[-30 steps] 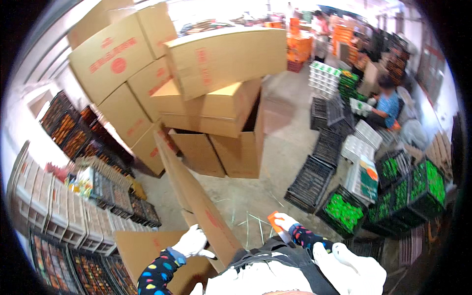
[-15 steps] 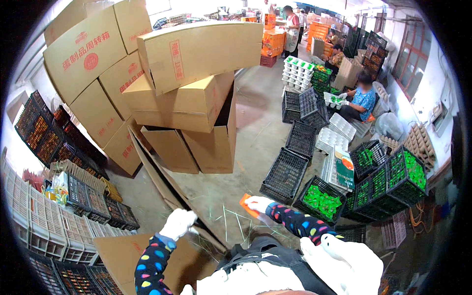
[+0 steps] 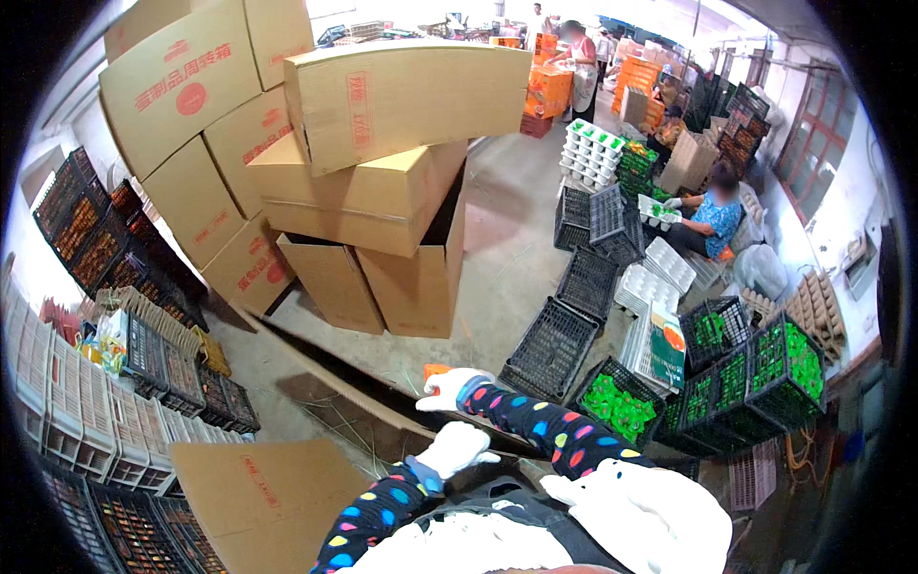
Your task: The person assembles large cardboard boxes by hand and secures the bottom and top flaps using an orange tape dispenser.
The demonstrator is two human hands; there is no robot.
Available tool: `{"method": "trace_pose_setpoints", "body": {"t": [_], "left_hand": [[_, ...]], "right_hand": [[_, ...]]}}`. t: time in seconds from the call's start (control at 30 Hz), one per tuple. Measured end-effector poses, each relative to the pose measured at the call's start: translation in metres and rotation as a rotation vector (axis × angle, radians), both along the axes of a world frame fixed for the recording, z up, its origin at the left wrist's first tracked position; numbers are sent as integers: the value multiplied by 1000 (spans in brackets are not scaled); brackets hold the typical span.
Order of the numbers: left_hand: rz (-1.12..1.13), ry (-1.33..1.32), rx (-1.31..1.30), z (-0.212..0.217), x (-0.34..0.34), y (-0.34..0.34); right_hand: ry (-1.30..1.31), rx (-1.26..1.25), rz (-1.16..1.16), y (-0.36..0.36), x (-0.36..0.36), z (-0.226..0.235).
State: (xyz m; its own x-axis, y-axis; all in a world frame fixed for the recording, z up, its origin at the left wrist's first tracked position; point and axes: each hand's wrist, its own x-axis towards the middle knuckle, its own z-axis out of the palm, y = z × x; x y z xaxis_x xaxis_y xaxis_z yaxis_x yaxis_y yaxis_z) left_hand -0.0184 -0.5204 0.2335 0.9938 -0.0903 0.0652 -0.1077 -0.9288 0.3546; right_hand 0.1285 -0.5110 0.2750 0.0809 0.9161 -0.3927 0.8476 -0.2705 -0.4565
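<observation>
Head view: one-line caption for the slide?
Gloved right hand holding an orange tool and left hand over a flattened cardboard box, beside stacked cartons and black crates.

White-gloved left hand (image 3: 457, 448), right hand (image 3: 446, 386), dark multicoloured-dotted sleeves (image 3: 535, 426), brown cardboard boxes (image 3: 402, 100), black crates (image 3: 551, 348), possibly orange tool (image 3: 436, 369).

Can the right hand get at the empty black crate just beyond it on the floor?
Probably yes. The right hand, gloved and holding something orange, is stretched toward the empty black crate, with only bare concrete floor between them. The flattened cardboard lies to its left, out of the way.
</observation>
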Motion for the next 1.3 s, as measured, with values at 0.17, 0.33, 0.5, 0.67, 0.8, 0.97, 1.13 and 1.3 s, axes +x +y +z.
{"method": "trace_pose_setpoints", "body": {"t": [0.17, 0.33, 0.5, 0.67, 0.8, 0.97, 1.13, 1.3], "left_hand": [[183, 18, -146, -47, 12, -20], [94, 145, -77, -32, -16, 23], [225, 219, 100, -13, -49, 52], [209, 160, 99, 15, -55, 32], [96, 208, -11, 24, -61, 4], [182, 108, -182, 41, -64, 2], [684, 174, 124, 13, -53, 68], [1099, -108, 251, -45, -87, 153]], "right_hand": [[-164, 160, 90, 1, -18, -18], [-270, 369, 187, -11, -11, -45], [-299, 357, 91, -28, 29, -46], [-253, 238, -49, -46, 67, -38], [-266, 182, -159, -71, 96, -45], [-310, 264, -186, -61, 96, -37], [-344, 265, -194, -31, 103, -38], [-321, 238, -219, -33, 106, -42]]}}
